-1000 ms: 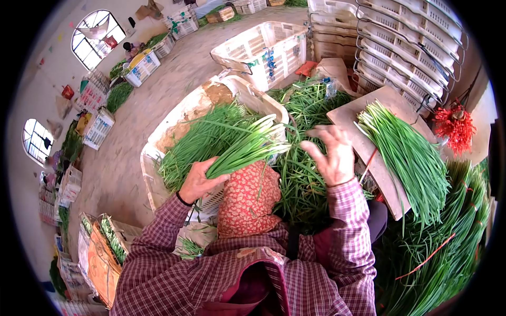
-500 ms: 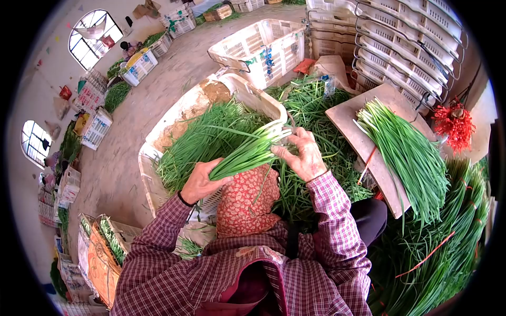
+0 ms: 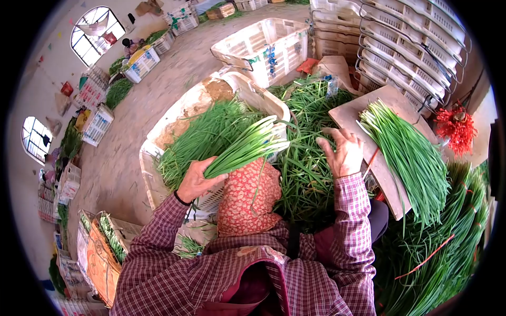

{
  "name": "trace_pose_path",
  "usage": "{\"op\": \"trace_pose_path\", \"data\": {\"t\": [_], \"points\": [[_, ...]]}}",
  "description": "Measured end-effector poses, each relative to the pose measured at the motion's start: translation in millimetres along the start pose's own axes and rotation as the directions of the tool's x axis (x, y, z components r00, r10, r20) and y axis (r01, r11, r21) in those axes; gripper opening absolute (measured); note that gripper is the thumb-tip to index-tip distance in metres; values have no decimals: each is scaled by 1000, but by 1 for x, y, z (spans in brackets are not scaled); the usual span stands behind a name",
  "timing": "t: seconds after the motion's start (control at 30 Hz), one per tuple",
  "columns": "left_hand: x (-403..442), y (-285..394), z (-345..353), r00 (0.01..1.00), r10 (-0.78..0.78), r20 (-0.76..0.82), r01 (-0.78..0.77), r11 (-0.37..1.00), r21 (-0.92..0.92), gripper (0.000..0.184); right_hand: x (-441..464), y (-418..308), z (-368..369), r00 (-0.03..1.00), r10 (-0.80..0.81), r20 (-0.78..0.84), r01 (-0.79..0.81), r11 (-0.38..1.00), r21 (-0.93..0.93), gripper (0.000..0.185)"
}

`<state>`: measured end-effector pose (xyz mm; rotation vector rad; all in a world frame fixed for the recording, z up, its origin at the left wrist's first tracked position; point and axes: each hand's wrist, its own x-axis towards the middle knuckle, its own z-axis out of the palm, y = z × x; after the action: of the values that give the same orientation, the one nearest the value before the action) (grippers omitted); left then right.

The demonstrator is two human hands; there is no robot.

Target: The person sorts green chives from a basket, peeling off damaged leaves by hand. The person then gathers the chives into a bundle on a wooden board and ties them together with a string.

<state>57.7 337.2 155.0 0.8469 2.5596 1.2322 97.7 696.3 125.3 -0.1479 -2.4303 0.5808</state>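
Note:
My left hand (image 3: pixel 198 180) is wrapped round the leafy end of a bunch of garlic chives (image 3: pixel 247 150), whose pale stems fan out to the upper right. My right hand (image 3: pixel 344 152) is raised to the right of the bunch, thumb and fingers apart. Thin green strands lie near its fingertips; whether any touches them I cannot tell. Below the bunch is my knee under a red floral cloth (image 3: pixel 247 197). A white plastic crate (image 3: pixel 149 158) holding loose chives (image 3: pixel 203 131) stands just beyond my left hand.
Loose greens (image 3: pixel 305 195) cover the ground under my right hand. A board (image 3: pixel 348 116) at the right bears a sorted pile of chives (image 3: pixel 408 152). Tied chives (image 3: pixel 443 253) lie below it, near red ties (image 3: pixel 456 129). Stacked crates (image 3: pixel 411 47) stand behind.
My right hand has moved right, away from the pale stem ends, and its fingers have spread. The left hand still grips the bunch, which has dipped slightly.

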Motion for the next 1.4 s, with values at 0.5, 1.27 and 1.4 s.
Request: {"op": "trace_pose_path", "data": {"t": [0.5, 1.27, 1.4], "points": [[5, 23, 7, 997, -32, 69, 36, 997, -62, 40, -5, -62, 31, 980, -18, 196, -144, 610, 779, 21], [-1, 31, 14, 957, -254, 141, 290, 848, -443, 21, -12, -93, 21, 960, 88, 265, -237, 760, 605, 36], [-1, 31, 16, 957, -244, 155, 289, 823, -489, 19, -8, -95, 16, 973, 129, 190, -220, 759, 612, 23]]}}
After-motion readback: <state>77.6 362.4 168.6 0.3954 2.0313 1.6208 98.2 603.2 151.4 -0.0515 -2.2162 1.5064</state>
